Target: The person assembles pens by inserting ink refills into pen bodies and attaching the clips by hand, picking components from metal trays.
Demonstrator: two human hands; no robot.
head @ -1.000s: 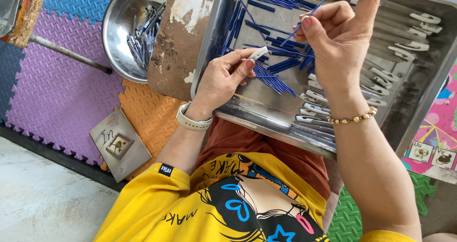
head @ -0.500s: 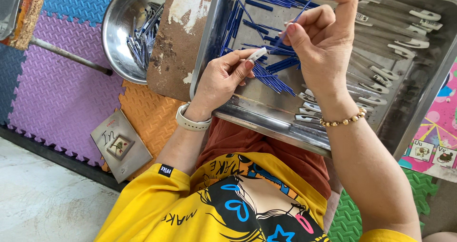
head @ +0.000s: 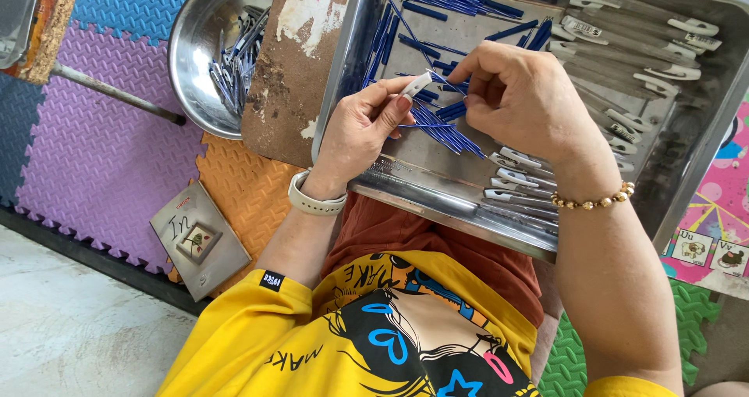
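My left hand (head: 360, 128) holds a small white pen casing (head: 416, 85) between thumb and fingers over a large steel tray (head: 437, 202) on my lap. My right hand (head: 523, 100) is closed, fingertips pinching a thin blue refill (head: 437, 81) right at the end of the white casing. Loose blue refills (head: 445, 128) lie scattered under both hands. Several white casings (head: 624, 46) fill the tray's right side.
A round steel bowl (head: 195, 22) with blue and grey pen parts sits on the foam mat at the upper left, beside a brown board (head: 289, 77). A small card box (head: 199, 241) lies on the orange mat tile. A metal bar (head: 117, 92) crosses the purple tiles.
My right hand has come down from a raised position to the white casing, bringing the blue refill to its end. My left hand has stayed nearly still.
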